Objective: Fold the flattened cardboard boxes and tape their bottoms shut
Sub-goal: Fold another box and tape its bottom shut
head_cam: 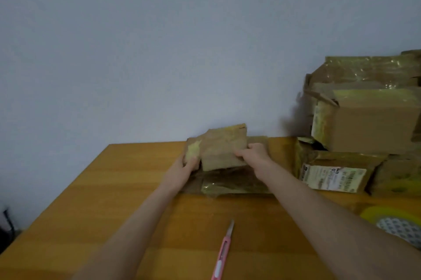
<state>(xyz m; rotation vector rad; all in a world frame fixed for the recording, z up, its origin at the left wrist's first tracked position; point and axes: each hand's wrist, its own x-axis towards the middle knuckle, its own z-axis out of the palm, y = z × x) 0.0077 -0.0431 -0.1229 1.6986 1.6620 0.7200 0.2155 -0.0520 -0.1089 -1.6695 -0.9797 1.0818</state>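
Note:
A small flattened cardboard box (222, 145) with yellowish tape patches is lifted at the far middle of the wooden table (114, 188). My left hand (188, 163) grips its left edge and my right hand (254, 151) grips its right edge. Under it lies a stack of flattened cardboard (230, 183) with shiny tape on top. A roll of yellow tape (396, 222) sits at the right edge of the view, partly cut off. A pink utility knife (224, 254) lies near the front of the table with its blade out.
Folded, taped boxes (364, 120) are piled at the back right against the wall, one with a white shipping label (332, 178). The table's left edge runs diagonally, with a dark object on the floor beyond it at the lower left.

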